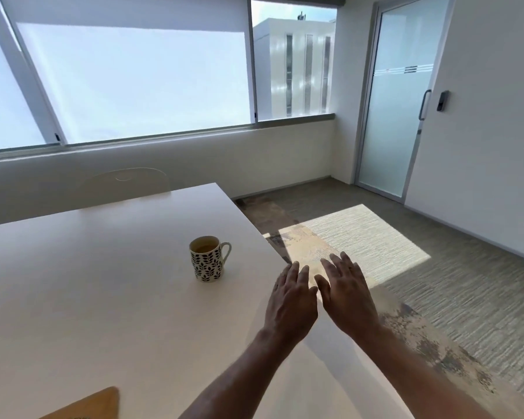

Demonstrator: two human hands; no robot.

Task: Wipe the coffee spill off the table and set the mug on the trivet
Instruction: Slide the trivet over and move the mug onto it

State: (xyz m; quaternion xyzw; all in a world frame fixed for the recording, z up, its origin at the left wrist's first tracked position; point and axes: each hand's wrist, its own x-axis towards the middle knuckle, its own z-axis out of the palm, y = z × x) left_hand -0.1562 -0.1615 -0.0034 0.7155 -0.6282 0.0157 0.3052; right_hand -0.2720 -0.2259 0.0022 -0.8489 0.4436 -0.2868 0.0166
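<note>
**Reaching out with both hands empty, no step begun**

We find the leaf-patterned mug (208, 258) upright on the white tabletop (103, 282), near its right edge, handle turned to the right and a brownish drink inside. We cannot make out any spill on the surface around it. At the near left corner of the view a wooden corner (88, 403) pokes in, which we take for the trivet, well apart from the mug.

Our left hand (291, 300) and right hand (348, 294) hover side by side over the tabletop's right edge, just right of the mug, fingers spread, holding nothing.

We judge the task barely started. No cloth shows, so wiping calls for finding one first; otherwise the handle faces our hands, ready for a lift across to the wood.
</note>
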